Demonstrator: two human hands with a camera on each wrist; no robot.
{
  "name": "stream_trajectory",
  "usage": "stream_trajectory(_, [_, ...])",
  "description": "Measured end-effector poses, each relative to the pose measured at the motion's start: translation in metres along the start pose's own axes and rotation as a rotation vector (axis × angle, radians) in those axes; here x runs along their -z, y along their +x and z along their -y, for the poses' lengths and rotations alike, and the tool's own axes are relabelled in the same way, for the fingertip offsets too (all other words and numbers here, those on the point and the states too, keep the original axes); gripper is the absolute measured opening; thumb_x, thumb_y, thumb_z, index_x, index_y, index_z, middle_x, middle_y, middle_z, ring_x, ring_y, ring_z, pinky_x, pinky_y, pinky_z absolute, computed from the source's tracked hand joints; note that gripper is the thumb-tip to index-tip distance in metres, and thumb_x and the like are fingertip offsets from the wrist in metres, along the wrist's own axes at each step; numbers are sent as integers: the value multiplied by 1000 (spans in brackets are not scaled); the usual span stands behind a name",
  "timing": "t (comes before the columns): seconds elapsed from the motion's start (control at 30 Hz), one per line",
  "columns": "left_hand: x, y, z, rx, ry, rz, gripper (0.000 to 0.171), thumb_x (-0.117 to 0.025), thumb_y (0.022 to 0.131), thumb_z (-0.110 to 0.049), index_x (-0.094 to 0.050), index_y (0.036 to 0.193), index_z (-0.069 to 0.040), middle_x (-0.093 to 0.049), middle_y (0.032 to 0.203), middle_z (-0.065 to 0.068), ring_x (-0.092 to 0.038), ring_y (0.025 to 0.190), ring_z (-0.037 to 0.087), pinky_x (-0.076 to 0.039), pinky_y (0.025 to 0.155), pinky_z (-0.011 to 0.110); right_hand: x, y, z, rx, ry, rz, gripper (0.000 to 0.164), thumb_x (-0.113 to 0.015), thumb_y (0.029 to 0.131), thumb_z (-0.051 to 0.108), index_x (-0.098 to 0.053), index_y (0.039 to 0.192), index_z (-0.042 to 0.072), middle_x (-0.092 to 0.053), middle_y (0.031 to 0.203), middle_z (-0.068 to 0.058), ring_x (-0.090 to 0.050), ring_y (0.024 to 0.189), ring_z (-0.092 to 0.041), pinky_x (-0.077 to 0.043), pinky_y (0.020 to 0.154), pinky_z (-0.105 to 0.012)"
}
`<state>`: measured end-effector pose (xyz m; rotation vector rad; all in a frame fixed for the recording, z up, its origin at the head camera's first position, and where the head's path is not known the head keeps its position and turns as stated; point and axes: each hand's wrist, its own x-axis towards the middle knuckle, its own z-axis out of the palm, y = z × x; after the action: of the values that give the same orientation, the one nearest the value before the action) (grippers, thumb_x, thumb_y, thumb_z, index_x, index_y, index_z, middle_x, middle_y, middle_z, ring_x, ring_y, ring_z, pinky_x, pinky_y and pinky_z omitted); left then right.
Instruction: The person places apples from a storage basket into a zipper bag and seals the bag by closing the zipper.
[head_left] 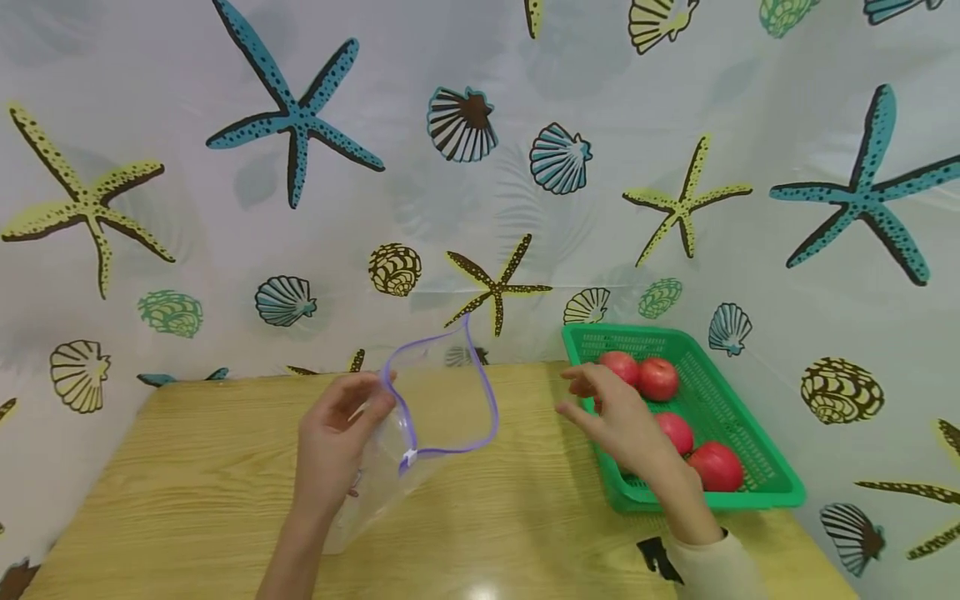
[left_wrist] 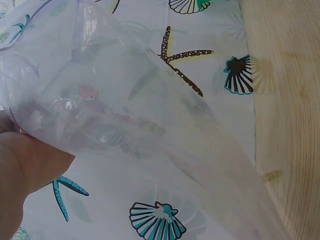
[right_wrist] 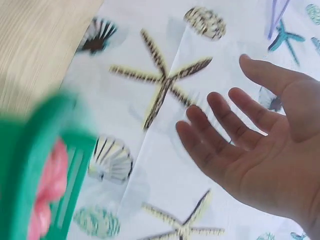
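Note:
My left hand [head_left: 341,437] pinches the side of a clear zip bag [head_left: 386,492] near its top. The bag's mouth gapes wide, rimmed by a purple zip with a white slider [head_left: 409,457] at its lower corner. In the left wrist view the see-through film of the bag [left_wrist: 135,115] stretches away from my thumb [left_wrist: 35,160]. My right hand [head_left: 622,417] is in the air by the left rim of a green basket [head_left: 757,433], fingers loosely spread and holding nothing. Inside the basket lie several round red fruits [head_left: 658,379].
A wooden table [head_left: 202,467] lies under the hands, with the basket at its right side. Behind it hangs a white cloth [head_left: 480,208] printed with starfish and shells. A small black piece [head_left: 658,558] shows beside the right sleeve [head_left: 716,567].

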<state>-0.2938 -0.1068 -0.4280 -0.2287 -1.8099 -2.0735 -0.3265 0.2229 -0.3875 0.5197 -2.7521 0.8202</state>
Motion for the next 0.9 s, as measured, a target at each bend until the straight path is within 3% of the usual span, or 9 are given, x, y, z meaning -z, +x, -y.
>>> stream_trajectory(0.2, [4, -1, -4, -14, -6, 45, 26, -71, 91, -8, -64, 115, -2, -72, 119, 2, -65, 117, 16, -54, 94, 22, 40, -4, -60, -101, -163, 102, 56, -74, 90, 27, -51, 134, 2, -53, 132, -20, -53, 121, -39, -45, 98, -59])
stream_trajectory(0.3, [4, -1, -5, -27, -16, 66, 26, -71, 91, -8, -64, 115, -2, -72, 119, 3, -65, 117, 18, -53, 96, 24, 53, -12, -91, -146, -211, 152, 62, -75, 88, 24, -48, 134, -6, -50, 129, -29, -52, 118, -46, -45, 96, -62])
stream_trajectory(0.43, [4, -1, -4, -21, -28, 79, 26, -71, 91, -7, -64, 115, -2, -71, 119, 2, -65, 118, 18, -53, 98, 25, 59, -24, -124, -190, -272, 201, 56, -80, 82, 18, -53, 124, -9, -54, 115, -31, -56, 105, -45, -49, 87, -59])
stream_trajectory(0.57, [5, 2, -3, -29, -23, 88, 25, -70, 91, -6, -64, 115, -2, -70, 118, 6, -65, 116, 17, -52, 98, 25, 58, -30, -145, -225, -314, 250, 50, -85, 76, 16, -56, 111, -5, -55, 110, -29, -57, 99, -42, -51, 83, -55])
stream_trajectory(0.9, [7, 7, -2, -24, -15, 89, 26, -72, 90, -6, -64, 114, -2, -70, 118, 5, -66, 116, 16, -53, 97, 25, 53, -41, -174, -241, -339, 306, 53, -87, 70, 22, -53, 103, -1, -56, 101, -21, -53, 84, -25, -47, 69, -38])
